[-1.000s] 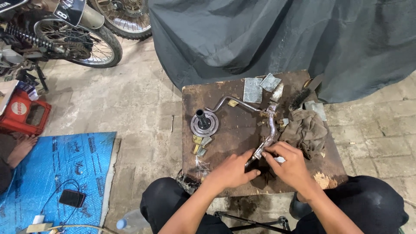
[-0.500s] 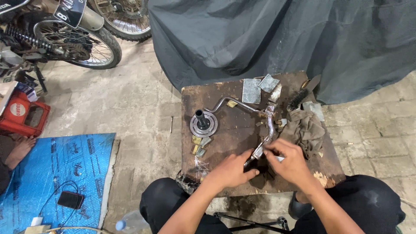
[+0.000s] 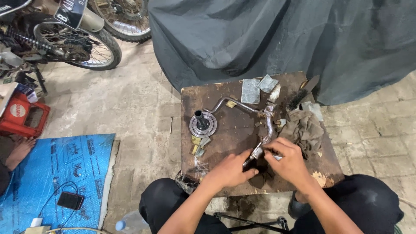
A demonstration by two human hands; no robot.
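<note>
Little has moved since the earlier frames: both hands stay at the near end of the bent metal lever (image 3: 268, 125) on the worn board (image 3: 190, 130).

Head view: left hand (image 3: 232, 169) is closed around the lever's lower end at 6 o'clock; right hand (image 3: 290, 162) pinches a small pale piece (image 3: 276, 157) against it. By the look of it, rubbing is midway; grime remains. A dirty rag (image 3: 305, 130) lies at 3 o'clock, a round disc part (image 3: 202, 124) at 9.

Bare forearms, no sleeves or gloves — left hand (image 3: 231, 170) at 7 o'clock, right hand (image 3: 289, 161) at 5; black trousers (image 3: 372, 201).
</note>
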